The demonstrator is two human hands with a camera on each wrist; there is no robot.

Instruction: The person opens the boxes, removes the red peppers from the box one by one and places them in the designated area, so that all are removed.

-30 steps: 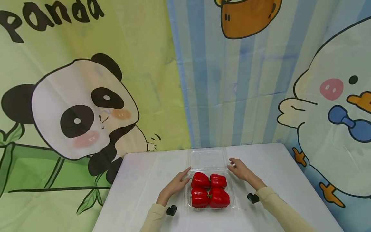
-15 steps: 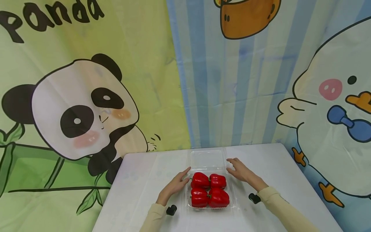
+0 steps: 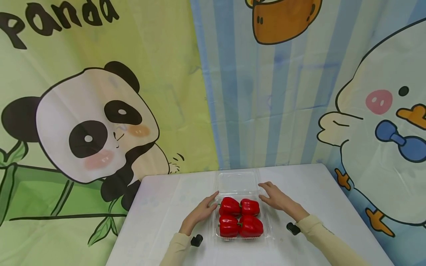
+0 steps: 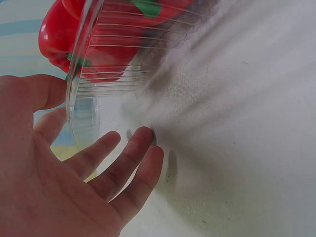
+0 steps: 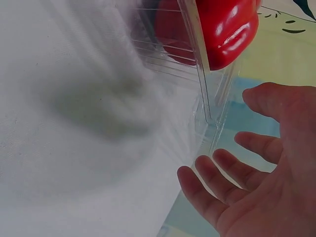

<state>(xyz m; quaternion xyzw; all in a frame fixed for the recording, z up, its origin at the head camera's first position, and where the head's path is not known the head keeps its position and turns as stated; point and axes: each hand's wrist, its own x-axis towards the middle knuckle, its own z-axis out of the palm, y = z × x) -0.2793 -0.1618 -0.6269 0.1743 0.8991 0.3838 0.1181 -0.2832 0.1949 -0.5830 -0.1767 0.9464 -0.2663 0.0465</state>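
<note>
Several red bell peppers (image 3: 251, 226) with green stems fill the base of a clear plastic clamshell box (image 3: 265, 224). Its lid (image 3: 237, 183) lies folded back, away from the person. At the box's left side is my left hand (image 3: 200, 211); in the left wrist view its thumb (image 4: 48, 92) meets the rim (image 4: 74, 74) and the other fingers are spread, lightly bent, below it. My right hand (image 3: 277, 197) hovers by the back right corner, near the lid hinge. The right wrist view shows its fingers (image 5: 207, 195) loosely extended, apart from the box wall (image 5: 173, 47), holding nothing.
The box rests on a white table (image 3: 173, 192). Behind it hangs a printed cloth (image 3: 239, 111) with cartoon animals. A small black device (image 3: 196, 240) sits at the left wrist, another black device (image 3: 293, 228) at the right.
My right hand has moved slightly left, closer to the box's back right corner. The left hand, box and peppers have stayed in place.
</note>
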